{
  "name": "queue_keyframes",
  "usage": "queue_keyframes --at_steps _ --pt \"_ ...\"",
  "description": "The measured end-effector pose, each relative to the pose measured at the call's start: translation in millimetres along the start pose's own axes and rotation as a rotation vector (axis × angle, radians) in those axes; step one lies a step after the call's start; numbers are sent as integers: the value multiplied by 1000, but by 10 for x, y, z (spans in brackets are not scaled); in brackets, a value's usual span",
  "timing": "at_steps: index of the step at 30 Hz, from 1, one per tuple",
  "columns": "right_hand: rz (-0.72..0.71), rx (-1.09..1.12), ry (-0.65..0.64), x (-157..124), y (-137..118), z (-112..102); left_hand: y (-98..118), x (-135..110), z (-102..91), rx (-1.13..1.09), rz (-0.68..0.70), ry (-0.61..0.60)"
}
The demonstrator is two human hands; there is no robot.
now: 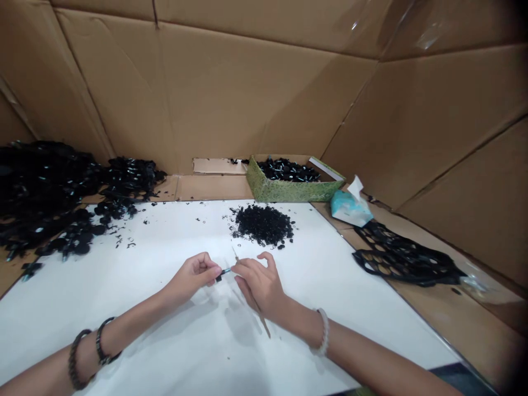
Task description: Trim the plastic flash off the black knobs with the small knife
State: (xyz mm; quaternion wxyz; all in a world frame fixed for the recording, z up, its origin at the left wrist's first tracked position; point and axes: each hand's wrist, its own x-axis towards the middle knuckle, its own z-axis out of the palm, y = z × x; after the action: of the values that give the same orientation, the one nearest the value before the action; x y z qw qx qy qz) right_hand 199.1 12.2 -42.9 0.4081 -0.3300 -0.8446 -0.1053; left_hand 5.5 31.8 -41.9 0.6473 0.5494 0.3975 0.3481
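My left hand (201, 273) is closed, thumb and fingers pinching a small black part with a shiny metal shank (225, 271) that points right. Close beside its metal end are the fingertips of my right hand (258, 283). A thin tool with a brown handle (264, 323) runs through my right hand, its narrow pointed tip sticking out above the fingers. Whether those fingertips touch the shank is hard to see. Just beyond my hands, on the white board (165, 330), lies a pile of tiny black rings or washers (264, 224).
Many black parts with metal shanks (49, 187) are heaped at the left. A green box (289, 190) at the back holds similar pieces. To its right are a tissue pack (350, 208) and black perforated sheets (408, 257). Cardboard walls (256, 88) enclose the back and right.
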Motion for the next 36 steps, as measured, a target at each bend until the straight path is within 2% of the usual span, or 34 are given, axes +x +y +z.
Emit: queue_keyframes --at_steps 3,10,19,28,32,36 --pt "-3 78 3 -7 29 -12 6 -8 18 -10 5 0" --pt "-34 -15 -69 31 -19 -25 13 -40 61 23 24 0" --pt "-13 54 -119 28 -14 -27 -40 -61 72 41 58 -22" --pt "7 16 -134 -15 14 -7 -21 -139 139 233 28 45" --pt "68 74 -172 -31 1 10 -41 -121 143 240 92 42" --pt "230 206 -240 -10 1 -2 -49 -97 131 253 131 19"
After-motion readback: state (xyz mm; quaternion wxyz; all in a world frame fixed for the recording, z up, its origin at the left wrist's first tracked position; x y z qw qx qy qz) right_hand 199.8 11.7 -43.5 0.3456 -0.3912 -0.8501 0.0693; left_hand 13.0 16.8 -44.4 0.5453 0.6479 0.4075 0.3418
